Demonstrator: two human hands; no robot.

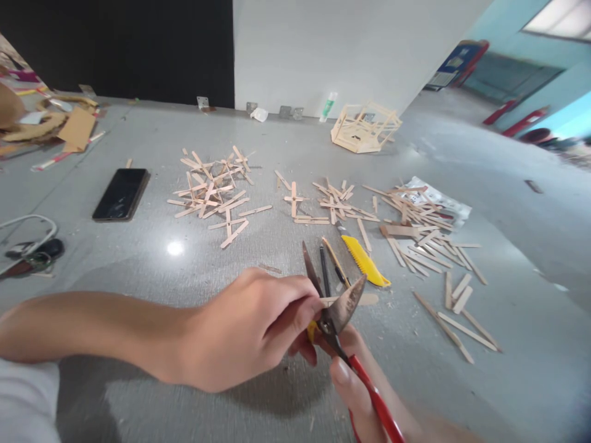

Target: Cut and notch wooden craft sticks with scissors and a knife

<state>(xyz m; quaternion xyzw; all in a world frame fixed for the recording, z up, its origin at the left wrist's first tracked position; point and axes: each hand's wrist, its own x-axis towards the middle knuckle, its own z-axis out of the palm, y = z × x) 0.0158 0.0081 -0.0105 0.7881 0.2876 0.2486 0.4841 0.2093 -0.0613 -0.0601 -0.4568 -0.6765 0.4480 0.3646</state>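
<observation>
My left hand (244,332) pinches a flat wooden stick (369,299) and holds it between the open blades of metal snips (339,307). My right hand (364,387) grips the snips by their red handles (378,403) from below. The stick's rounded end pokes out to the right of the blades. Just behind the snips lie a black pen (324,274), a wooden pencil-like stick (335,261) and a yellow utility knife (365,261) on the grey floor.
Piles of wooden sticks lie at centre left (212,191), centre (332,206) and right (425,234). Loose sticks (455,320) lie at right. A black phone (121,194) lies left, a stick-built frame (364,128) and glue tube (327,106) near the wall, cardboard scraps (46,123) far left.
</observation>
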